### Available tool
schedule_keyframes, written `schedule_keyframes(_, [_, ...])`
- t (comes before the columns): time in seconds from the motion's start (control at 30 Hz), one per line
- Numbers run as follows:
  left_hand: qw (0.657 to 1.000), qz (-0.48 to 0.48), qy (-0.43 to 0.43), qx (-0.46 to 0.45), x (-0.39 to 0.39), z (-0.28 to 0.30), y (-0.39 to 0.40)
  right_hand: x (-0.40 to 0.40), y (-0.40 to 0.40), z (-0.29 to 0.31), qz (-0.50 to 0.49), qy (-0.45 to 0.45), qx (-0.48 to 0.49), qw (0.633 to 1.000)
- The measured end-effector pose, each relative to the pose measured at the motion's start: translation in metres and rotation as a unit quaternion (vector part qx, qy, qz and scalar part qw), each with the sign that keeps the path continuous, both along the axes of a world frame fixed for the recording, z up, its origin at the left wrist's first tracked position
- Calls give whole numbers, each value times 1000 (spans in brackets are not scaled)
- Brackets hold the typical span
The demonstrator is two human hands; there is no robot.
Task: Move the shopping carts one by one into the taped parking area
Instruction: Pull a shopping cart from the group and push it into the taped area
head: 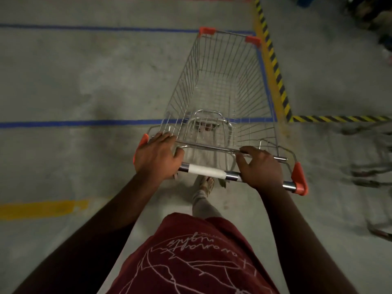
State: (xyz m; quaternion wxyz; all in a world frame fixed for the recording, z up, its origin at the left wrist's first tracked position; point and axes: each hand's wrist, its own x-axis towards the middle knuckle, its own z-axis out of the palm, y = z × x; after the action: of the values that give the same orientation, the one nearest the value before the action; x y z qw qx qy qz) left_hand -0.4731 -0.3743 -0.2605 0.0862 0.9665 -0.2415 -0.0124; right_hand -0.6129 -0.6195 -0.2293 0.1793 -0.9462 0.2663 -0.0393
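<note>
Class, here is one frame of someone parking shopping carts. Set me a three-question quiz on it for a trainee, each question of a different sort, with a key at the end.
1. True or false: both hands grip the handle bar of the shopping cart.
2. Multiple choice: what lies in the cart's basket? A) boxes B) nothing visible C) bags
3. Short answer: which tape runs close along the cart's right side?

Key
1. True: the left hand and the right hand each curl round the bar, either side of its white wrap.
2. B.
3. The blue tape line, with the yellow-and-black striped tape just beyond it.
</note>
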Motion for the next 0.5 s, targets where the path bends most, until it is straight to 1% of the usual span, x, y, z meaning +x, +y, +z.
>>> schedule_keyframes(0.13, [999, 32, -16, -23, 52, -4, -30, 67, -41, -3, 27, -3, -2, 1000])
schedule_keyframes(0.33, [997, 74, -20, -26, 133, 1, -75, 165, -98, -7, 80, -16, 14, 997])
schedule_keyframes(0.43, [994, 94, -41, -42, 169, 4, -94, 211, -121, -6, 88, -26, 21, 996])
schedule_keyframes(0.5, [993, 105, -27, -37, 195, 4, -105, 240, -137, -6, 102, -15, 28, 994])
